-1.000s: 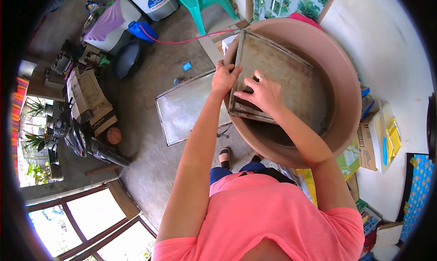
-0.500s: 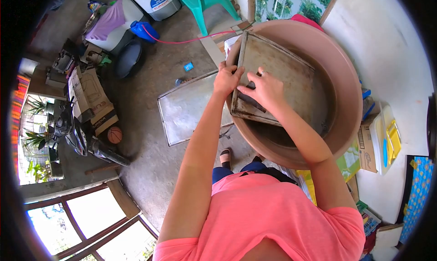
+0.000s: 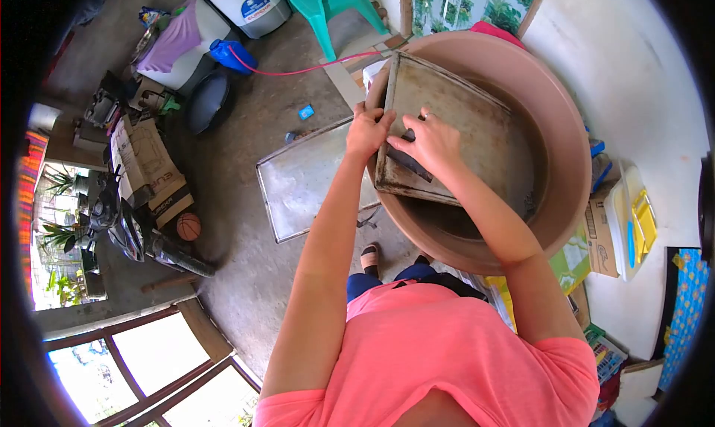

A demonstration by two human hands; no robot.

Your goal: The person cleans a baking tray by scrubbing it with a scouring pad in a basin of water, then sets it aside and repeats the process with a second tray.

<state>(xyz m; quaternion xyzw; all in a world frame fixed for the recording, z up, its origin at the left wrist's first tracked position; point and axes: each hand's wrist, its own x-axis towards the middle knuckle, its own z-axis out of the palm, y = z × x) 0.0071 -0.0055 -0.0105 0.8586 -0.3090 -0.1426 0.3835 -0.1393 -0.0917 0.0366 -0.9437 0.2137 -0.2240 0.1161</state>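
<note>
A shallow, stained metal tray (image 3: 462, 107) with a raised rim leans in the big round brown basin (image 3: 570, 166), its left edge resting over the basin's rim. My left hand (image 3: 366, 133) is closed on the tray's left edge. Pinched in my right hand (image 3: 433, 142) is a dark flat strip (image 3: 410, 165), pressed against the tray's surface close to that edge. Its exact kind I cannot make out. The fingertips of both hands nearly meet. Murky water (image 3: 532, 181) shows in the basin beyond the tray.
A second metal tray (image 3: 305, 185) lies on the concrete floor left of the basin. A pink hose (image 3: 313, 68) runs from a blue container (image 3: 232, 56) toward the basin. Further off are a green plastic chair (image 3: 324, 6), a black tub (image 3: 208, 103), a basketball (image 3: 188, 226) and a motorcycle (image 3: 141, 226).
The dark strip has shifted slightly along the tray near its left edge, with my right hand. My left hand keeps its hold, and the view has moved a little.
</note>
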